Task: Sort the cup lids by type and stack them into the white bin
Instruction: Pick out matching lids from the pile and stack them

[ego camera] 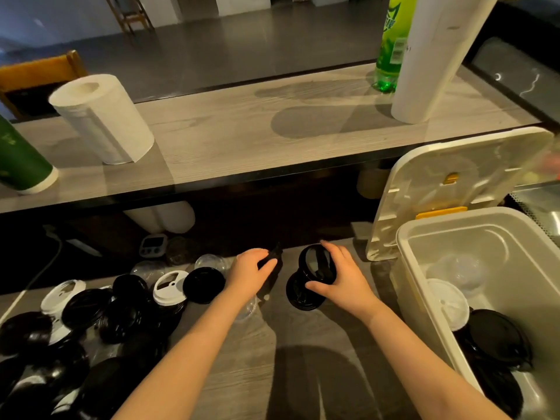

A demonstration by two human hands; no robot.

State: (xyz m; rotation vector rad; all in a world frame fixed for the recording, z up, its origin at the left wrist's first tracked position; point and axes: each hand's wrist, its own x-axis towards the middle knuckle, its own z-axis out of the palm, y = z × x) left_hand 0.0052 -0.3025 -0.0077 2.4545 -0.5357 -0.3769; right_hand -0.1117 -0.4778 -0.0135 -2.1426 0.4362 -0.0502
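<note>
A heap of black lids [91, 322] with a few white lids [169, 286] and clear lids [210, 262] covers the left of the wooden table. My left hand [250, 272] grips a black lid [272, 268] held on edge. My right hand [339, 278] holds a short stack of black lids [306, 286], its top lid tilted up toward me. The white bin [421, 286] stands at the right. Inside it lie stacked black lids [497, 341], a white lid [448, 301] and clear lids [457, 268].
The bin's cover [454, 189] leans upright behind it. On the raised counter stand a paper towel roll [103, 119], a green can [18, 165], a green bottle [394, 40] and a tall white roll [433, 56]. A small timer [153, 245] sits behind the lids.
</note>
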